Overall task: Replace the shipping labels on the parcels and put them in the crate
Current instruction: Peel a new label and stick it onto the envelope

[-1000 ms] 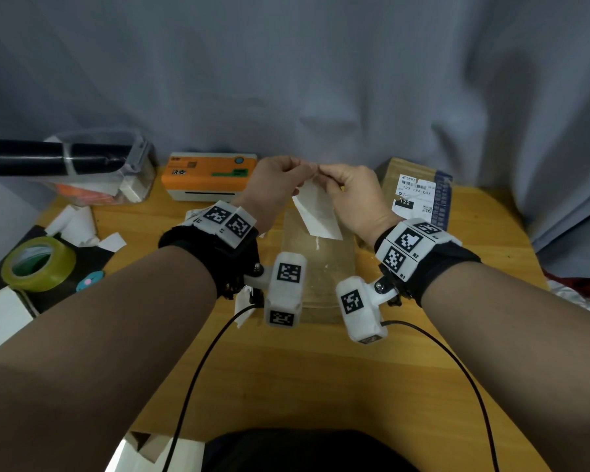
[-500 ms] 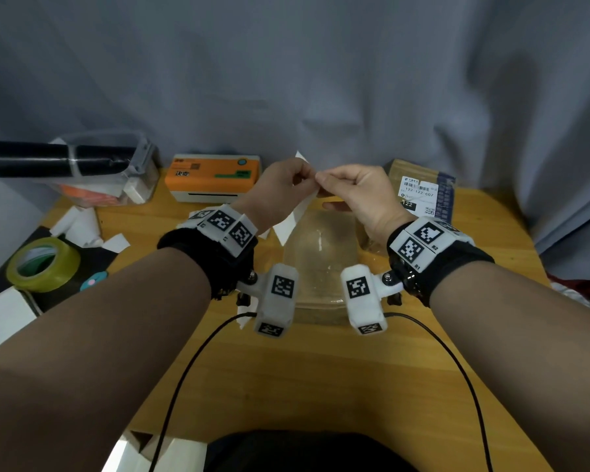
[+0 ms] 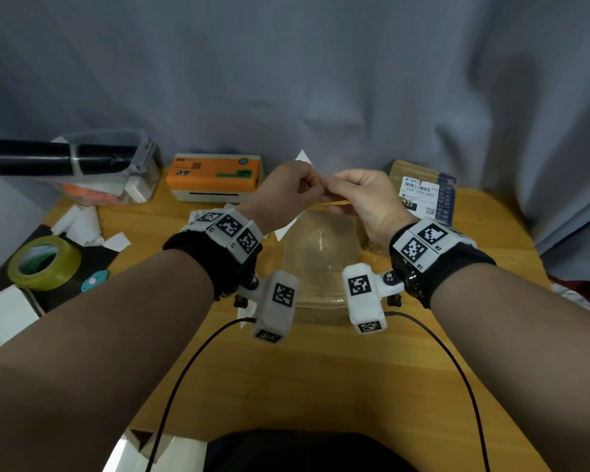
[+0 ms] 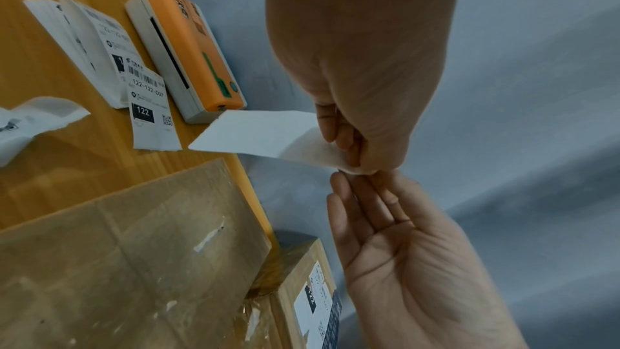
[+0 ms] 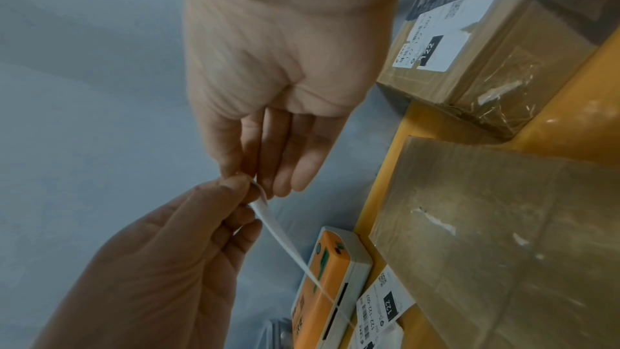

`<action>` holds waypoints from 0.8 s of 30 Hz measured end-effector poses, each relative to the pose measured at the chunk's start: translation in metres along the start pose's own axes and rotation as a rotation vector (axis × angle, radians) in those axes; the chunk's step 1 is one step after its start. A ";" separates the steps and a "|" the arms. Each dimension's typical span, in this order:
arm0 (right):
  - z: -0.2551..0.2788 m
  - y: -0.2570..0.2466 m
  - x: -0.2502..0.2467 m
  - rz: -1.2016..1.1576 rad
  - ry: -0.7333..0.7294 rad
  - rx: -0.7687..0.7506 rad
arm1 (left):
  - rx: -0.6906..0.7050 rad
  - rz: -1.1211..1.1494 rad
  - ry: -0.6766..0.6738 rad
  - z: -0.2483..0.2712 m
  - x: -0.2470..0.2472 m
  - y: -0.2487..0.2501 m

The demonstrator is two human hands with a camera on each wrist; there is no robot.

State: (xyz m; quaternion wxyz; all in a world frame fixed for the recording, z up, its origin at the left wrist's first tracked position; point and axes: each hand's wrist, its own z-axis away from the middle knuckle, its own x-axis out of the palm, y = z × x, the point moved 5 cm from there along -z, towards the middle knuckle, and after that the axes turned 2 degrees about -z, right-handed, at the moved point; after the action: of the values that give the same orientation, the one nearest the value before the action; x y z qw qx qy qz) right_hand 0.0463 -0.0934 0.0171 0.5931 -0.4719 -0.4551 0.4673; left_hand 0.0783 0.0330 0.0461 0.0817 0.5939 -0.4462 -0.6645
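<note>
Left hand: the left hand (image 3: 283, 192) is raised above the far end of the flat parcel, thumb and fingertips pinching 1 corner of the white label (image 4: 255, 133); the other fingers are curled in.
Right hand: the right hand (image 3: 361, 195) meets the left above the flat parcel; thumb and forefinger nip the same corner of the label, while the other 3 fingers (image 4: 365, 211) lie straight and loosely together.
White label: held in the air above the flat parcel, blank side toward the left wrist camera, its corner curling where the 2 hands meet; whether a backing layer is splitting off cannot be told.
Flat parcel: the flat parcel (image 3: 321, 264), brown and wrapped in clear film, lies on the wooden table (image 3: 321, 386) directly under the hands, with small white scraps on its top.
Second parcel: a cardboard box (image 3: 423, 192) stands just beyond the flat parcel's far right corner, bearing a printed label reading 122.
Label printer: the orange printer (image 3: 215, 177) sits beyond the flat parcel's far left corner.
Loose labels: printed labels (image 4: 149, 113) lie between the printer and the flat parcel.
Tape roll: a yellow-green roll (image 3: 43, 262) lies well left of the flat parcel.
</note>
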 end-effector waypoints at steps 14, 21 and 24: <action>0.002 0.001 0.000 0.031 -0.008 0.000 | -0.092 0.110 0.037 -0.001 0.000 -0.008; 0.001 -0.001 0.005 0.099 0.044 -0.010 | -0.108 0.096 0.042 0.000 0.000 -0.010; 0.001 -0.001 0.006 0.119 0.080 -0.034 | -0.147 0.117 0.047 0.002 0.000 -0.014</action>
State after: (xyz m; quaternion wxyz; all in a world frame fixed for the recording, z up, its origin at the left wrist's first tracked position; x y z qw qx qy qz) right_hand 0.0464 -0.0873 0.0192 0.5738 -0.5264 -0.4100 0.4749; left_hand 0.0826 0.0423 0.0362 0.1743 0.5747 -0.4282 -0.6752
